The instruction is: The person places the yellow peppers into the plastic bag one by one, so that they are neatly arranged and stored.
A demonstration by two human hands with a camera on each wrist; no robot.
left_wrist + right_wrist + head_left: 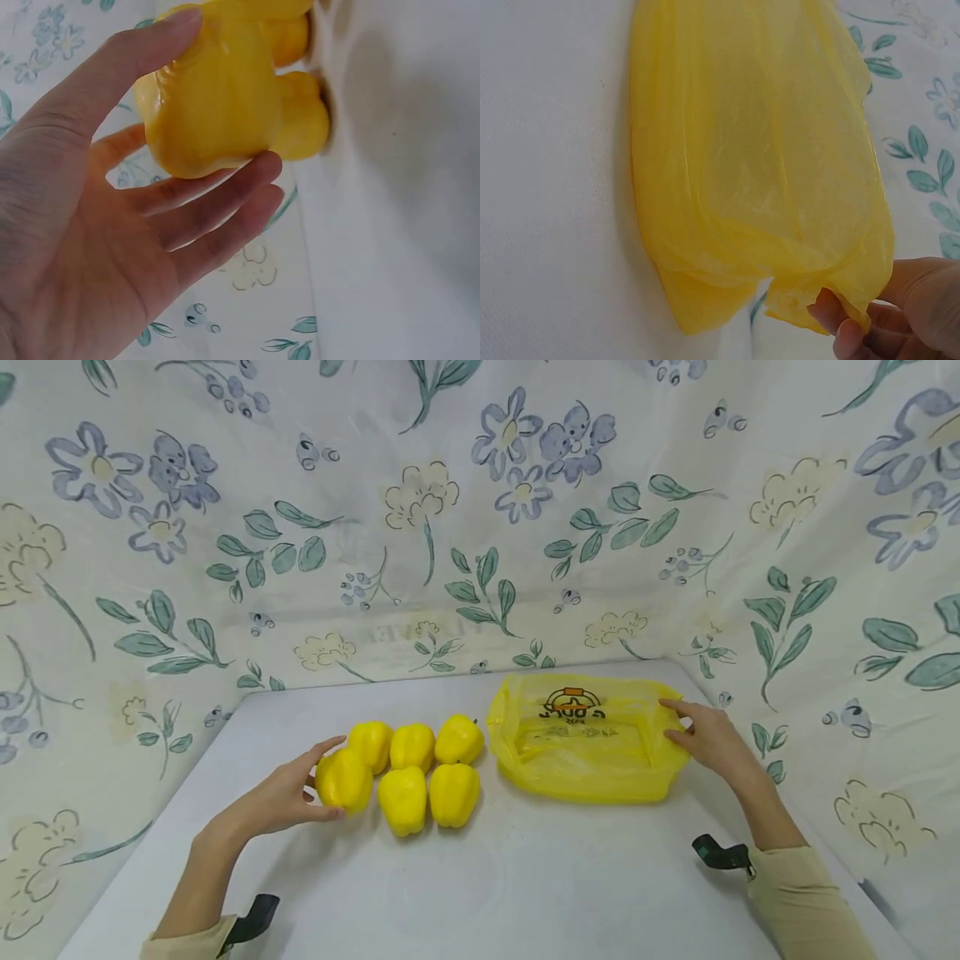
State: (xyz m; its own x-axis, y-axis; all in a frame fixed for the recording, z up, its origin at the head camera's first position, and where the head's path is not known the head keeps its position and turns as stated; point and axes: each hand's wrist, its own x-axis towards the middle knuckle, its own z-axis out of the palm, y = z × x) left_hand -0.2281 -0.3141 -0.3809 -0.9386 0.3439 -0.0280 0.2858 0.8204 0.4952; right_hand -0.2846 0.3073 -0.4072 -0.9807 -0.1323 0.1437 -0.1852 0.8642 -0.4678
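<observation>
My left hand (288, 793) holds a yellow bell pepper (344, 780) at the left end of a cluster. In the left wrist view the thumb lies along one side of that pepper (217, 97), with fingers curving under the other. Beside it stand several more yellow bell peppers (403, 802) in two rough rows on the white table. To their right lies a yellow plastic bag (585, 760) with dark print and an orange mark. My right hand (708, 739) pinches the bag's right edge; the right wrist view shows thin film (847, 300) between thumb and fingers.
The white table (480, 893) runs up to a hanging floral cloth (360, 568) at the back and sides. A black wrist camera (255, 918) sits at my left cuff, another black camera (720, 853) at my right cuff.
</observation>
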